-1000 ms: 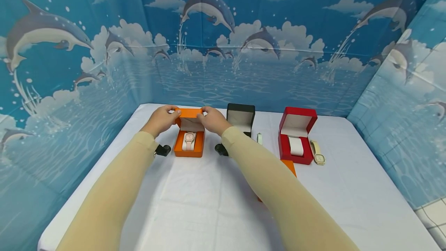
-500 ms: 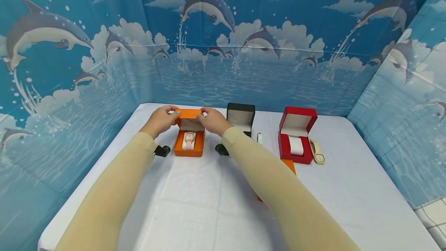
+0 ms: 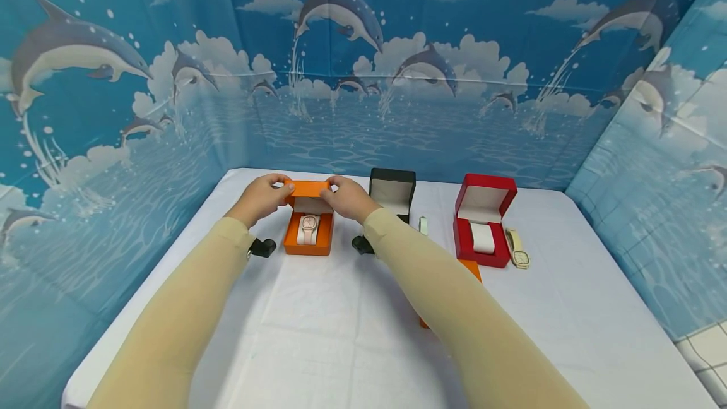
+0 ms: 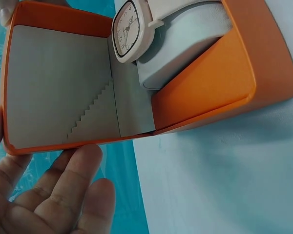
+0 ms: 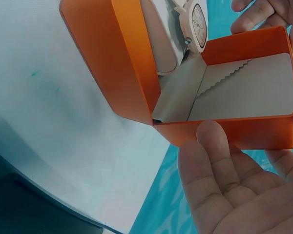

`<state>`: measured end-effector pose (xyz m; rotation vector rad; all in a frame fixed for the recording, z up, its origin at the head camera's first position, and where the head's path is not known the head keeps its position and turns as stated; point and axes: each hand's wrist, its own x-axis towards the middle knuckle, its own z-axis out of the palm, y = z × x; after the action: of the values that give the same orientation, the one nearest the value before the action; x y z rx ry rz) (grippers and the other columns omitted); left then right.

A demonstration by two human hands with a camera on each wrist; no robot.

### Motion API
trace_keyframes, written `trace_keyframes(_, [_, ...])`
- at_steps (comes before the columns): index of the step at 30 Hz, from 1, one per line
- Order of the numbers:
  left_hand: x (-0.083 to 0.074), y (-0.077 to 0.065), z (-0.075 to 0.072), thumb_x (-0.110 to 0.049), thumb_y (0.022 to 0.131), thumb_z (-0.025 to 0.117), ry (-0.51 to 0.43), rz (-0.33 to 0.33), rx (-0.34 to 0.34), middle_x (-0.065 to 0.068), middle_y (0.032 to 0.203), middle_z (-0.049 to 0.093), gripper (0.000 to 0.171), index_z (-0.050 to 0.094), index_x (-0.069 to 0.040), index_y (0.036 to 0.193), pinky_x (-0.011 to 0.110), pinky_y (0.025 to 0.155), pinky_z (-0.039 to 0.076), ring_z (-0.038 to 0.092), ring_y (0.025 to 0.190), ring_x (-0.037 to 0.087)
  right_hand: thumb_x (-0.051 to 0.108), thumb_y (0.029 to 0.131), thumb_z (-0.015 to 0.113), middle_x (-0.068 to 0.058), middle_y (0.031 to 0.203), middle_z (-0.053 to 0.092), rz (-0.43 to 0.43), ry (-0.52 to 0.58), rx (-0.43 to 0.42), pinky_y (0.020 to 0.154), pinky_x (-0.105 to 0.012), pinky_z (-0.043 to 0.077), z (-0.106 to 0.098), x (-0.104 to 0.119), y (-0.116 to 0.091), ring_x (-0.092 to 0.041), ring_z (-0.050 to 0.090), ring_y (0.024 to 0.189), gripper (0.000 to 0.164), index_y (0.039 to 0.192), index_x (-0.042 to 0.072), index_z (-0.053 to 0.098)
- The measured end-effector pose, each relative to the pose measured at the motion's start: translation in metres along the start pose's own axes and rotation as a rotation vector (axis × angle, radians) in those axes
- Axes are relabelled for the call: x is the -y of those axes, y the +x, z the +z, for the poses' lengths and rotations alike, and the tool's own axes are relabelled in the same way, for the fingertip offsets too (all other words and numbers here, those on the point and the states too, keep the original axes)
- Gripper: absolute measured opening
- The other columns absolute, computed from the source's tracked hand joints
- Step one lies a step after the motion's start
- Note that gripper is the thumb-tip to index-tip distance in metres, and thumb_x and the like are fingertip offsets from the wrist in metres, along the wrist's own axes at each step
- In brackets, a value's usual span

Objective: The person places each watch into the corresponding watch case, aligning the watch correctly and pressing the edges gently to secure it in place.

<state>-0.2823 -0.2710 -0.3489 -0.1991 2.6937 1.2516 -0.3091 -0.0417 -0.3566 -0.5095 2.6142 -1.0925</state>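
Note:
An orange watch box (image 3: pixel 291 242) stands on the white-covered table, its lid (image 3: pixel 307 189) raised and leaning forward over the base. Inside, a pink watch (image 3: pixel 308 227) is wrapped round a white cushion. My left hand (image 3: pixel 260 199) grips the lid's left corner with thumb and fingers, and my right hand (image 3: pixel 350 198) grips the right corner. The left wrist view shows the grey lining of the lid (image 4: pixel 58 87) and fingers (image 4: pixel 71 180) along its edge. In the right wrist view, fingers (image 5: pixel 215 156) lie against the lid's other side.
To the right stands a black box (image 3: pixel 393 175) with its lid up, partly behind my sleeve. A mint-coloured watch (image 3: pixel 423 226) lies beside it. Further right are an open red box (image 3: pixel 466 251) and a gold watch (image 3: pixel 518 250). Something orange (image 3: pixel 472 268) shows under my right forearm.
The orange lid has tipped slightly forward and down, with both hands moving along with it. The other boxes and watches have stayed put.

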Motion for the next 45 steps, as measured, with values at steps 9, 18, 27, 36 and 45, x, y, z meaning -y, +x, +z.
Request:
trace_keyframes(9, [0.003,-0.003,0.0,-0.046,0.109,0.055,-0.024,-0.006,0.011,0.015,0.145,0.062,0.046,0.054,-0.019,0.146,0.055,0.114,0.049,0.061,0.133,0.039,0.04,0.109,0.055,-0.008,0.142,0.063,-0.028,0.009,0.006,0.097,-0.042,0.053,0.001,-0.002,-0.003,-0.024,0.061,0.114,0.048,0.151,0.017,0.053])
trace_keyframes(18, [0.006,-0.008,0.003,-0.043,0.109,0.057,-0.002,0.006,0.006,0.015,0.142,0.065,0.044,0.055,-0.019,0.146,0.052,0.111,0.053,0.065,0.126,0.032,0.038,0.108,0.059,-0.01,0.151,0.059,-0.036,0.018,0.02,0.109,-0.046,0.053,0.001,-0.003,-0.007,-0.026,0.061,0.129,0.051,0.152,0.015,0.053])
trace_keyframes(27, [0.006,-0.01,0.002,-0.04,0.108,0.058,0.001,0.01,0.015,0.017,0.142,0.065,0.046,0.053,-0.016,0.147,0.053,0.112,0.051,0.064,0.129,0.036,0.037,0.107,0.061,-0.011,0.151,0.059,-0.032,0.0,0.021,0.11,-0.046,0.052,0.001,-0.002,-0.008,-0.027,0.061,0.132,0.05,0.151,0.015,0.055])
trace_keyframes(36, [0.006,-0.013,0.001,-0.037,0.108,0.059,0.036,0.025,0.016,0.016,0.138,0.067,0.044,0.055,-0.015,0.145,0.051,0.108,0.054,0.065,0.12,0.033,0.035,0.106,0.063,-0.011,0.148,0.061,-0.029,-0.013,0.025,0.109,-0.045,0.054,0.003,-0.002,-0.008,-0.027,0.063,0.129,0.047,0.148,0.015,0.056])
trace_keyframes(45, [0.011,-0.014,0.002,-0.036,0.108,0.061,0.038,0.028,0.021,0.018,0.143,0.064,0.045,0.054,-0.014,0.146,0.05,0.107,0.053,0.061,0.129,0.04,0.033,0.105,0.065,-0.012,0.147,0.062,-0.012,-0.033,0.037,0.108,-0.045,0.054,0.004,0.002,-0.011,-0.026,0.064,0.127,0.046,0.146,0.014,0.057])
